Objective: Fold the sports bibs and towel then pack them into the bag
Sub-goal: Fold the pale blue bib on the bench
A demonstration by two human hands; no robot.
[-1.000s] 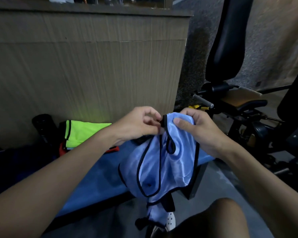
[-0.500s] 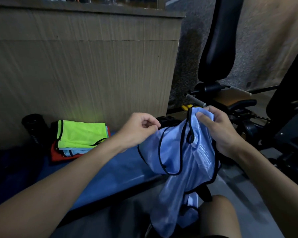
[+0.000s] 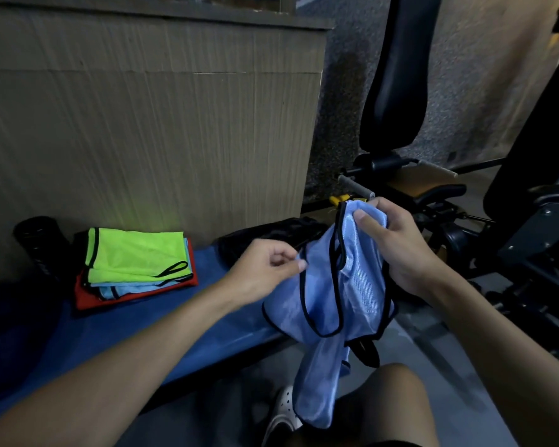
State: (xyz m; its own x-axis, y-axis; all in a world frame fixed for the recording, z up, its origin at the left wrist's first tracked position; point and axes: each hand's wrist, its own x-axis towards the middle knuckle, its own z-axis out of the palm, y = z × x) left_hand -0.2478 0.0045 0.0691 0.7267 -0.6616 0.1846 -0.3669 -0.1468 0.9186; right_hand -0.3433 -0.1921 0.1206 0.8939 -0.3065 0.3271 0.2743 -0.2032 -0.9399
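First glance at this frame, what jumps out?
A shiny light blue mesh bib with black trim hangs mid-frame, gripped at its top by the right hand and pinched at an edge by the left hand. At left, a folded neon green bib tops a stack on the blue padded bench.

This is a gym, or the workout corner of a sports hall. Exercise machines stand at the right, one with a tall black back pad [image 3: 397, 75] over a tan seat [image 3: 410, 185], a padded grip bar [image 3: 355, 186] and a heavy dark metal frame [image 3: 536, 233]. The speckled grey floor [image 3: 342, 108] fits that too. There is sports kit as well — folded bibs [image 3: 136, 256] stacked on a blue padded bench [image 3: 142, 330], and a blue bib [image 3: 352, 285] held up beside it.
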